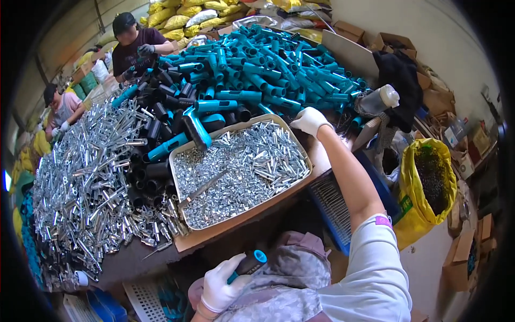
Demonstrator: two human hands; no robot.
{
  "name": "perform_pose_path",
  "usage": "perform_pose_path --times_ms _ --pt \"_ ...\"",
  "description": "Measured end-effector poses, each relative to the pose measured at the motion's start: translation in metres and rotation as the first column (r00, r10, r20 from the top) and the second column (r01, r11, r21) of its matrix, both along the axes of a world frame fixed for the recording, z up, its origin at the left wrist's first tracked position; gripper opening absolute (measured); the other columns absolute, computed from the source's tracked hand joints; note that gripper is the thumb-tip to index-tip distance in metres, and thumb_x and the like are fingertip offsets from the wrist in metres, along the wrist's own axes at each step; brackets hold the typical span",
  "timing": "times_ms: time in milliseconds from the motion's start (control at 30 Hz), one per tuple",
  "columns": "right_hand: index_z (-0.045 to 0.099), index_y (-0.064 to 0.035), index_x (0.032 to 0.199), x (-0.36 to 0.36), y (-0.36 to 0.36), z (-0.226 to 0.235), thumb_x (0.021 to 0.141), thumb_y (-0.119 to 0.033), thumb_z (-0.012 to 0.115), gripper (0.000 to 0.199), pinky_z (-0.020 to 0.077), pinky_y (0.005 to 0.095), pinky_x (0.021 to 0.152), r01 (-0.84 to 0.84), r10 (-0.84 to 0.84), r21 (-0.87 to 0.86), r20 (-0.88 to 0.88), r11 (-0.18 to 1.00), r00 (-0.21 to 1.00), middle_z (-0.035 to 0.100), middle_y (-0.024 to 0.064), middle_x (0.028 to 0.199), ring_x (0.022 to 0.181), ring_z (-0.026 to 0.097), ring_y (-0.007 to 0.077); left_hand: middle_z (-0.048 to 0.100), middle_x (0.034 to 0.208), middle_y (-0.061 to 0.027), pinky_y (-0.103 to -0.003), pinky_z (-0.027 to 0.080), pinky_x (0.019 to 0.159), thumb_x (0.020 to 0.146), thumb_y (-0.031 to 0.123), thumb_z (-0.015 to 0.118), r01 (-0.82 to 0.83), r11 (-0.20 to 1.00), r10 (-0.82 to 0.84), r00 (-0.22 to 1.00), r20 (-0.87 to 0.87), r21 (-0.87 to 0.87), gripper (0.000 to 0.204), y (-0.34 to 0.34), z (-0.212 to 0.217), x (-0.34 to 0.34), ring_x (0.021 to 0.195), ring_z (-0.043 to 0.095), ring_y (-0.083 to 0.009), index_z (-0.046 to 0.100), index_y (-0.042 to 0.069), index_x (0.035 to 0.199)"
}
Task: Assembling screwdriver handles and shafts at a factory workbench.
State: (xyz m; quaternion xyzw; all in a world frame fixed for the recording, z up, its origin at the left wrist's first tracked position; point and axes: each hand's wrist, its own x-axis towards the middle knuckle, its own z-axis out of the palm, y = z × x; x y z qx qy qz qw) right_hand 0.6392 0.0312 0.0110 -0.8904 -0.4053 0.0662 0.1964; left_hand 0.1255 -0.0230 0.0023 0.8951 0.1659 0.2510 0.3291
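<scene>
My left hand, in a white glove, is wrapped round a black and teal plastic tube close to my body; its open teal-rimmed end points up and to the right. My right hand, also gloved in white, is stretched out to the far right corner of a shallow tray. Its fingers are closed together, and whatever they may grip is hidden. Small shiny metal pieces and short metal pins fill the tray, with a flat metal strip lying across them. A teal and black handle piece rests over the tray's far left edge.
Teal plastic tubes are heaped behind the tray. Metal rods and sockets pile up at left, beside black tubes. A blue crate and a yellow sack stand at right. Two people work across the table.
</scene>
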Motion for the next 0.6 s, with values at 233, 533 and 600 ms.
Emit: perform_pose_path --times_ms 233,533,600 --pt "0.073 -0.0066 0.104 -0.011 -0.003 0.009 0.093 -0.027 0.064 0.025 0.0544 0.0458 0.087 -0.021 -0.041 0.452 0.126 0.892 0.991 0.074 0.0193 0.099 0.096 0.07 0.0393 0.071 0.098 -0.0198 -0.038 0.058 0.072 0.079 0.02 0.083 -0.103 0.966 0.092 0.994 -0.059 -0.238 0.05 0.009 -0.002 -0.014 0.082 0.072 -0.0362 0.067 0.003 0.124" --pt "0.072 -0.0069 0.106 -0.071 0.058 0.07 0.097 -0.021 0.06 0.021 0.0557 0.0444 0.08 -0.56 0.306 0.2 0.668 0.804 0.678 0.072 0.0166 0.094 0.093 0.069 0.0394 0.072 0.104 -0.0217 -0.039 0.057 0.08 0.081 0.029 0.085 -0.129 0.936 0.143 0.989 0.02 -0.327 0.057 0.015 -0.01 -0.028 0.091 0.072 -0.0381 0.067 0.003 0.127" --pt "0.075 -0.0095 0.103 -0.09 0.058 0.058 0.097 -0.029 0.059 0.026 0.0543 0.0464 0.086 -0.449 0.368 0.289 0.293 0.846 0.882 0.073 0.0175 0.102 0.097 0.069 0.0398 0.072 0.104 -0.0216 -0.038 0.057 0.081 0.084 0.035 0.083 -0.161 0.933 0.168 0.986 -0.005 -0.322 0.057 0.016 -0.005 -0.033 0.091 0.073 -0.0369 0.066 0.001 0.128"
